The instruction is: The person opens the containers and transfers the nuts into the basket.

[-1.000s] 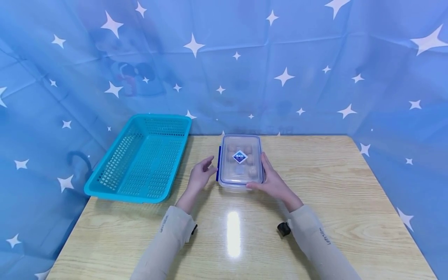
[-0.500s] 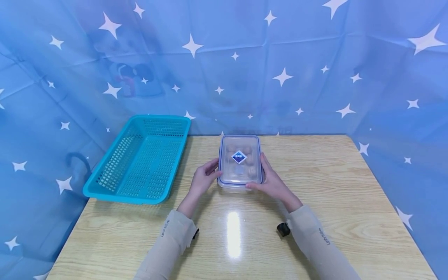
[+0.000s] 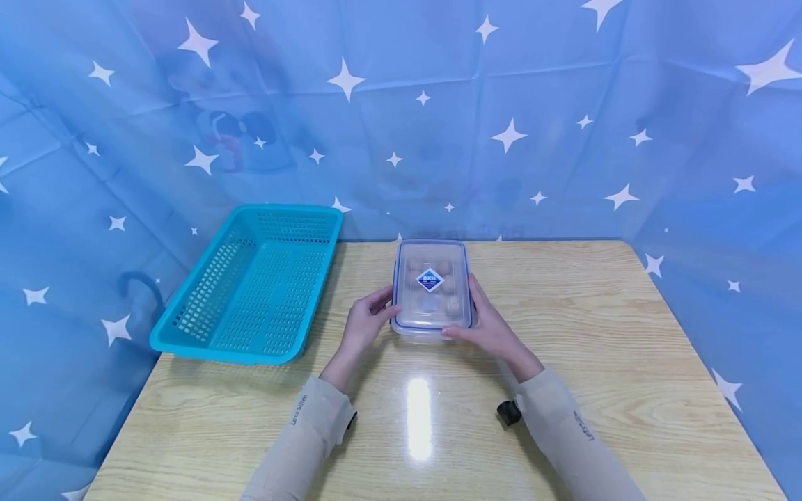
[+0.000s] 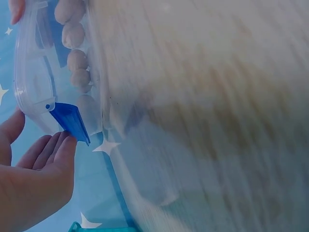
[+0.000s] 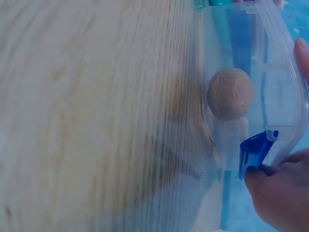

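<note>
A clear plastic food container (image 3: 432,303) with a blue-rimmed lid rests on the table, near its back edge. Several round brown balls (image 4: 76,60), perhaps walnuts, show through its wall. My left hand (image 3: 363,325) holds the container's left side, thumb at the lid rim and fingertips against a blue latch (image 4: 71,122) that hangs tilted outward. On the opposite side my right hand (image 3: 490,330) grips the near right corner. Its thumb lies over the lid rim, and in the right wrist view a fingertip touches another tilted blue latch (image 5: 256,149). The container's far side is out of clear sight.
A turquoise slotted basket (image 3: 266,306) stands to the left of the container. Wood-grain table (image 3: 601,334) extends around both. Behind it hangs a blue curtain (image 3: 438,125) with white stars.
My left hand has moved right, from just beside the container onto its left side. The left blue latch, which stuck out sideways, now shows less. The right hand keeps its place.
</note>
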The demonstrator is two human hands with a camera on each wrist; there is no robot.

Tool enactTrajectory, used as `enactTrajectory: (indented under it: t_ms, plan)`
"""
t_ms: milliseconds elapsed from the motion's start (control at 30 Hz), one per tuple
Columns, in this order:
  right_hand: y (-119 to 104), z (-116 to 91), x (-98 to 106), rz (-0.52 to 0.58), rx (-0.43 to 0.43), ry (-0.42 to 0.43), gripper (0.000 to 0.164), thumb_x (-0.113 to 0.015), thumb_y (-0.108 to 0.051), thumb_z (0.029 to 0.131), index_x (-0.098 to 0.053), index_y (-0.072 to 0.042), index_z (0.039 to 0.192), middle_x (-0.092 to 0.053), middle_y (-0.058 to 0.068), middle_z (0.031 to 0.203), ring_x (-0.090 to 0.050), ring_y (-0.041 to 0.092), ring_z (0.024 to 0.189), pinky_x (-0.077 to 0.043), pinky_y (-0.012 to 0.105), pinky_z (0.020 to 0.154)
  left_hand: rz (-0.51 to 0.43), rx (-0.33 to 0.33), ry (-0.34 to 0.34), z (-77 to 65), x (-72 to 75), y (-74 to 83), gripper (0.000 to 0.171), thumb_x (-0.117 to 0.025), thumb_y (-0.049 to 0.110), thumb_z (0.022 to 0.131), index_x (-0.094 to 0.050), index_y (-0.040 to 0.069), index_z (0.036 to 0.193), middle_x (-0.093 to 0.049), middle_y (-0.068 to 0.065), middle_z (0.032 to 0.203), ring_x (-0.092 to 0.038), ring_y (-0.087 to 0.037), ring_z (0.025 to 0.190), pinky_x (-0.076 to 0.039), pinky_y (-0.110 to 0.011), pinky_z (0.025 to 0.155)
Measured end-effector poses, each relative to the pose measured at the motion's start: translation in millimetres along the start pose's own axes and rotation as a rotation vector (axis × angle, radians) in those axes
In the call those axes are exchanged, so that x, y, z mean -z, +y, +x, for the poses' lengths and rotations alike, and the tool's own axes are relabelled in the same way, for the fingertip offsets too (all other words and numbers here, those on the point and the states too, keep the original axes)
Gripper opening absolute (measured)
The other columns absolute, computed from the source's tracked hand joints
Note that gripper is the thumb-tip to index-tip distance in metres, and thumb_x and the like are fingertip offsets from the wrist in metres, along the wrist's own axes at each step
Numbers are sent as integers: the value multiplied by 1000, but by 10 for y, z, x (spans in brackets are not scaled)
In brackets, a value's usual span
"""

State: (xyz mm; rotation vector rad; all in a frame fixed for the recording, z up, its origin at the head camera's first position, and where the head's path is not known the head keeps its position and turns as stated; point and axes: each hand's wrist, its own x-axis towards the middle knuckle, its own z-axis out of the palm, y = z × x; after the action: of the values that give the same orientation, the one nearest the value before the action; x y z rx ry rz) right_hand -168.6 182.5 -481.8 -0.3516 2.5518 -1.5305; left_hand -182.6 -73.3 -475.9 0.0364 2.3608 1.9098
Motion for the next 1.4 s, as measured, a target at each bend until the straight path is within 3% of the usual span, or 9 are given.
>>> enactTrajectory:
  t_ms: [267,567,767,1167,1400]
  plan:
    - [4,-3,4,-7,-11,-4,123,-84,-31,81,8,-10,160,7,18,168,-4,41,155,-9,59,125,45,-15,14,-2,7,-8,47,-72,14,91,-60,6,136,-61,-14,139,-58,-28,131,-48,-37,109]
    - [-8,0,25,-29,-8,27,122,-84,-31,80,4,-6,160,2,18,168,-8,41,154,-12,58,125,168,-99,0,3,-5,74,45,-69,13,94,-59,3,137,-61,-16,138,-58,-30,130,-50,-39,107]
    - [-47,-3,44,-74,-8,39,122,-85,-34,79,3,-7,160,1,19,168,-7,41,155,-12,59,125,228,-81,-6,-11,-24,132,46,-68,16,95,-58,6,139,-59,-12,142,-55,-27,134,-48,-36,109]
    - [-157,-35,88,-151,-12,65,129,-86,-42,76,7,-12,160,6,10,169,-6,38,155,-14,58,125,261,-102,25,-43,-39,224,50,-71,17,93,-57,6,139,-58,-13,142,-57,-27,132,-49,-34,108]
    - [-256,-77,127,-157,6,113,120,-82,-43,80,1,-13,161,0,9,169,-9,39,155,-16,61,123,234,-152,75,-59,-44,271,49,-74,13,90,-60,6,137,-61,-13,140,-61,-29,127,-53,-34,103]
